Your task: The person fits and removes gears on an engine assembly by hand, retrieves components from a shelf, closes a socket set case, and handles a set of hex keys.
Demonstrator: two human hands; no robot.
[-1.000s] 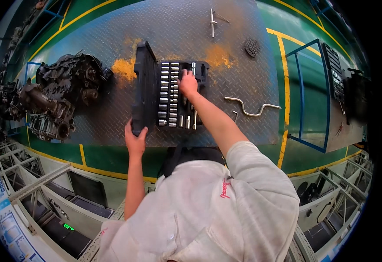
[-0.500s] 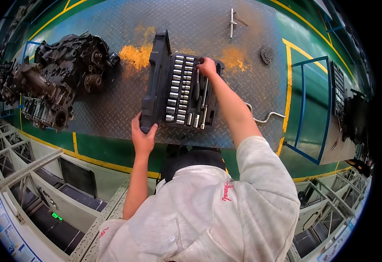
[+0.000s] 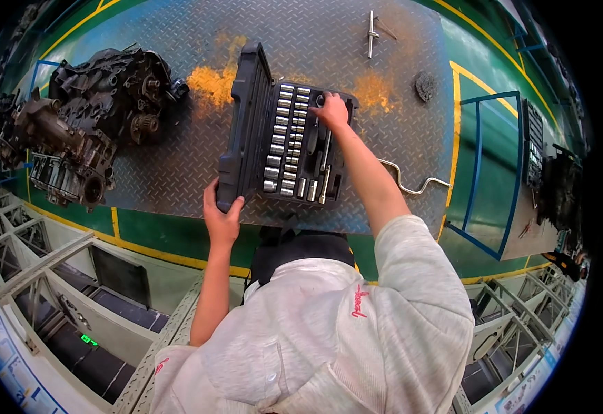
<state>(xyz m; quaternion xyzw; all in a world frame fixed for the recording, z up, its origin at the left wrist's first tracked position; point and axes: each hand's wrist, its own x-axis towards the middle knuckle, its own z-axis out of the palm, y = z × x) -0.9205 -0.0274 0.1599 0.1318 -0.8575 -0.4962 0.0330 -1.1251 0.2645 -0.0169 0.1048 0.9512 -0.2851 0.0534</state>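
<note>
An opened black socket set case lies on the metal plate tabletop, its lid raised on the left side. My left hand grips the lid's near corner, thumb on one side and fingers on the other. Rows of silver sockets fill the case's left part. Over its far right part is my right hand, thumb and forefinger apart around the head of a ratchet lying in its slot. Beside the ratchet lies a long silver bar.
A dark, greasy engine stands at the table's left. A silver crank-shaped speed handle lies to the right. Farther back are a T-shaped silver bar and a clump of metal scouring wool. Beyond the table's right edge stands a blue frame.
My right hand's fingers have spread apart at the ratchet's head. My left hand still holds the lid, and the view has shifted slightly.
</note>
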